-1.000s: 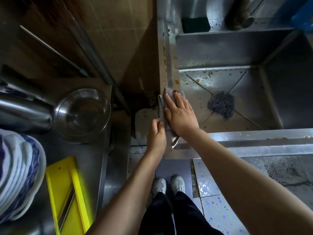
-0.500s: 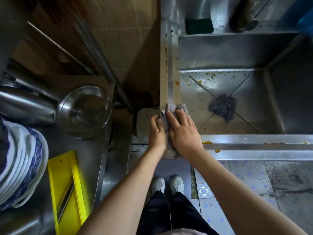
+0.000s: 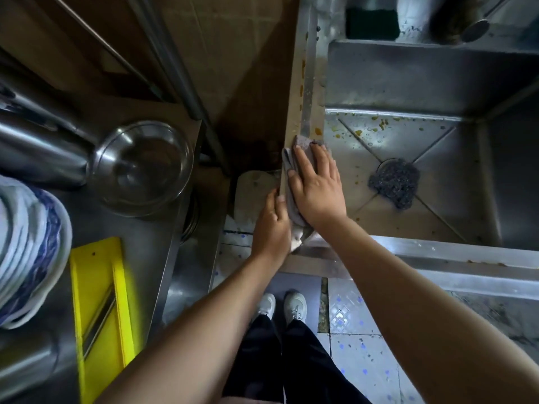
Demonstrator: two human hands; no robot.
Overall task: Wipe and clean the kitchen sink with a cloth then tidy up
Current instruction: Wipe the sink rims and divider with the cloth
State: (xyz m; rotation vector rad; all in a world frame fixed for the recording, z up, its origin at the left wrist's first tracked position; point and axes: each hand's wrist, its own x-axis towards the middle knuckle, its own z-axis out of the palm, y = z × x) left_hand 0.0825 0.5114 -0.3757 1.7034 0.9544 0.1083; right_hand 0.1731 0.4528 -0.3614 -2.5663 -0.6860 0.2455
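Observation:
A grey cloth (image 3: pixel 301 143) lies over the left rim of the steel sink (image 3: pixel 309 83). My right hand (image 3: pixel 316 188) presses flat on the cloth, fingers pointing away from me. My left hand (image 3: pixel 272 225) grips the cloth's lower end at the rim's outer edge near the front left corner. Orange food specks dot the rim ahead of the cloth and the basin floor. A dark steel-wool scourer (image 3: pixel 393 182) sits over the drain.
A green sponge (image 3: pixel 372 23) lies on the back ledge of the sink. On the steel counter to the left stand a metal bowl (image 3: pixel 143 167), stacked blue-and-white plates (image 3: pixel 26 243) and a yellow slicer (image 3: pixel 99 310). My feet are on a tiled floor below.
My right hand slid the cloth toward me along the left rim, then away again. My left hand stayed on the cloth's lower end.

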